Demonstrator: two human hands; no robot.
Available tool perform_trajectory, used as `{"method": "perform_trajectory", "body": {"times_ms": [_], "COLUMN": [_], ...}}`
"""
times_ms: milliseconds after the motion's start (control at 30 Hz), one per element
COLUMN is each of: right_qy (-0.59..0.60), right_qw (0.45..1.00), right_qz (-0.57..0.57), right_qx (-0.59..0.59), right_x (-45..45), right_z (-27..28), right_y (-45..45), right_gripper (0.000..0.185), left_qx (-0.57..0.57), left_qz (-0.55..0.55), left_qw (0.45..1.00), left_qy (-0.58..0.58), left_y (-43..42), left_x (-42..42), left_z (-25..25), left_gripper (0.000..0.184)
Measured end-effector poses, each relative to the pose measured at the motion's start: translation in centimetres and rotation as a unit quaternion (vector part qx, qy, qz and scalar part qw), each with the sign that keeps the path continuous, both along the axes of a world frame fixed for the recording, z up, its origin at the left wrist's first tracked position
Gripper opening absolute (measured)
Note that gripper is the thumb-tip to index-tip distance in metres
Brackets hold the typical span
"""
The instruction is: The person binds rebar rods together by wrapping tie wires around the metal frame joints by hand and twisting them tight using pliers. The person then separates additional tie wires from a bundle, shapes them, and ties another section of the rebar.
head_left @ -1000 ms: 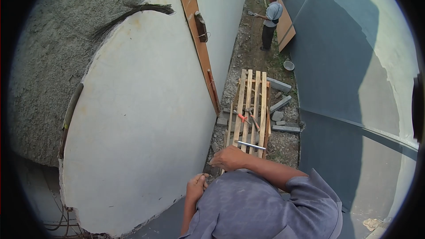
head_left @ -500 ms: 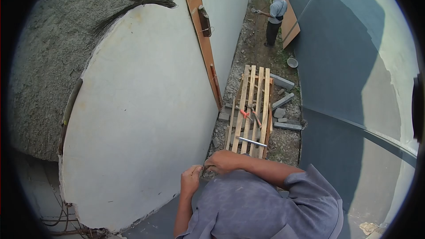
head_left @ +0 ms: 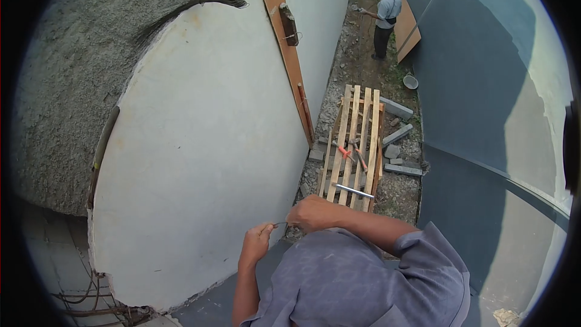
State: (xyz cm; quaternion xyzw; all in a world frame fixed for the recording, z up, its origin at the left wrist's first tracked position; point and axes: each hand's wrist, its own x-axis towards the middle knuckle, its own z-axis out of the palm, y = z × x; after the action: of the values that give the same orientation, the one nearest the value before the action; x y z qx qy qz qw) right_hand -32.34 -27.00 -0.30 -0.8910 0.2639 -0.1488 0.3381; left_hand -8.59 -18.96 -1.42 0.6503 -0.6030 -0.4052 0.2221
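Note:
My left hand (head_left: 256, 241) is closed in a pinch on one end of a thin dark wire (head_left: 280, 224), in front of the white wall. The wire's other end runs into my right hand (head_left: 310, 213), whose fingers are curled closed around it. A short gap with the wire across it lies between the hands. Up on the wall's edge rests a bundle of similar dark wires (head_left: 221, 0). Below and beyond my right hand stands a wooden slatted platform (head_left: 342, 163); a metal tube (head_left: 354, 191), a red-handled tool (head_left: 345, 152) and a hammer (head_left: 361, 158) lie on it.
A broken-edged white wall (head_left: 200, 145) rises at left, with an orange-brown board (head_left: 284, 48) against it. A grey wall (head_left: 466, 85) bounds the right. Down the passage are concrete blocks (head_left: 399, 136), a bucket (head_left: 410, 82) and another person (head_left: 386, 18).
My hands have moved apart, and a stretch of wire now shows between them. The view has shifted slightly, moving the scene right. The other person stays standing down the passage.

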Motion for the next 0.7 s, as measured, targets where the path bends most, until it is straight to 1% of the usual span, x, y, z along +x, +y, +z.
{"method": "perform_trajectory", "body": {"times_ms": [33, 67, 133, 167, 267, 300, 367, 400, 467, 500, 567, 600, 633, 667, 700], "right_qy": [-0.037, -0.035, -0.027, 0.023, 0.010, -0.021, -0.059, -0.075, -0.047, -0.040, -0.043, -0.063, -0.089, -0.121, -0.064], "right_qw": [0.999, 0.999, 0.996, 0.997, 0.986, 0.987, 0.985, 0.979, 0.958, 0.980, 0.997, 0.994, 0.982, 0.962, 0.966], "right_qz": [-0.003, -0.021, -0.051, -0.005, 0.134, 0.133, 0.063, 0.036, -0.002, 0.019, 0.059, 0.064, 0.071, 0.075, 0.124], "right_qx": [-0.009, 0.017, 0.067, 0.077, 0.102, 0.088, 0.152, 0.184, 0.283, 0.195, 0.022, -0.066, -0.151, -0.233, -0.218], "right_x": [-0.3, -0.5, -0.5, -0.4, 0.4, 0.3, -0.2, -0.2, 0.4, 0.7, 1.8, 3.3, 4.5, 5.6, 6.4], "right_z": [0.4, 0.2, -1.2, -2.9, -0.1, 0.9, 1.8, 1.8, 0.2, -0.2, -1.2, -0.1, 2.1, 3.1, 2.2], "right_y": [-0.7, -1.2, -2.3, -2.2, 0.6, 0.4, -2.0, -3.2, -3.9, -4.3, -4.3, -3.8, -3.0, -2.3, -1.6], "right_gripper": [0.015, 0.016, 0.018, 0.021, 0.022, 0.020, 0.018, 0.016, 0.014, 0.015, 0.016, 0.016, 0.016, 0.015, 0.015], "left_qx": [0.032, 0.065, 0.016, -0.009, -0.010, -0.014, -0.025, -0.030, -0.042, -0.004, 0.079, 0.091, 0.103, 0.114, 0.099], "left_qz": [-0.030, -0.058, -0.052, -0.047, 0.035, 0.007, -0.034, -0.049, -0.075, -0.026, 0.073, 0.074, 0.078, 0.081, 0.095], "left_qw": [0.999, 0.996, 0.998, 0.998, 0.999, 1.000, 0.999, 0.998, 0.996, 0.999, 0.994, 0.993, 0.992, 0.990, 0.991], "left_qy": [0.007, 0.017, -0.014, -0.030, -0.033, -0.019, 0.002, -0.007, -0.026, -0.031, -0.027, -0.022, -0.014, -0.006, 0.000], "left_y": [0.9, 1.8, 1.7, 1.3, 0.0, 0.4, 2.2, 3.1, 3.7, 3.3, 3.1, 3.5, 3.7, 4.0, 4.2], "left_x": [-1.3, -2.1, -2.8, -3.0, -0.4, -0.2, -0.4, -1.0, -2.1, -1.6, -0.3, -0.1, -0.2, -0.4, -0.9], "left_z": [0.4, 1.1, 4.2, 5.1, 4.5, 3.7, 2.3, 2.5, 2.9, 3.2, 3.3, 2.5, 1.3, 0.4, -0.2], "left_gripper": [0.024, 0.023, 0.021, 0.021, 0.020, 0.020, 0.021, 0.022, 0.023, 0.025, 0.028, 0.029, 0.030, 0.032, 0.032]}}
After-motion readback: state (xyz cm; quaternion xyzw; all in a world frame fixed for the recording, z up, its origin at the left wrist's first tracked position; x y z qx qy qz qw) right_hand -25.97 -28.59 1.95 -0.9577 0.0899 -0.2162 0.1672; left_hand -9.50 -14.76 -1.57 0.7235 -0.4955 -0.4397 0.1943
